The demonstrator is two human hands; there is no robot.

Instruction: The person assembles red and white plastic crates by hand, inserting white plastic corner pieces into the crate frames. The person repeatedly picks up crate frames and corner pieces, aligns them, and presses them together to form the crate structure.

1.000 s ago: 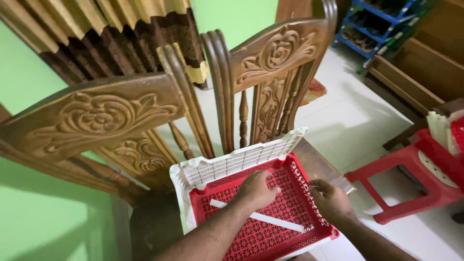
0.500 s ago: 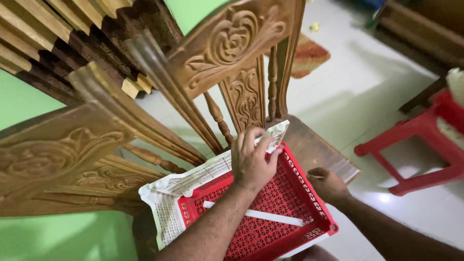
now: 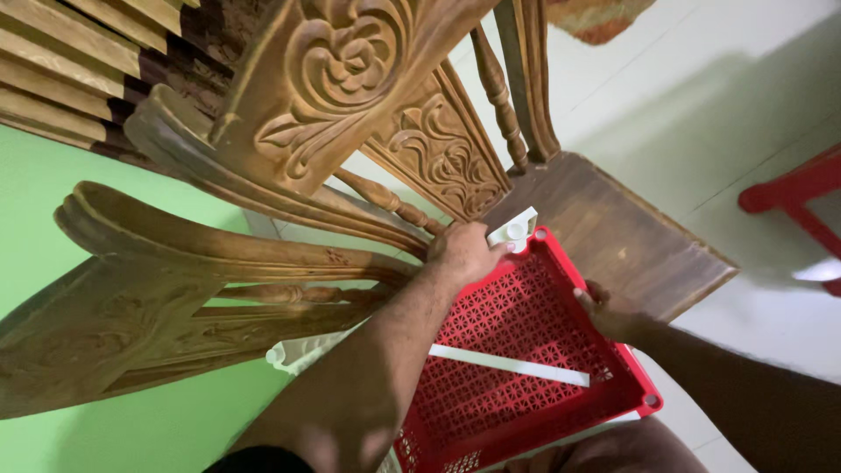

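Carved chair backs wall off the far side, close against the left hand; bare wooden seat lies open right of the red tray; a white strip crosses the tray floor; the right hand blocks its right rim.

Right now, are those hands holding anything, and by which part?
The left hand grips the white frame at its far top corner. The right hand holds the red tray by its right rim.
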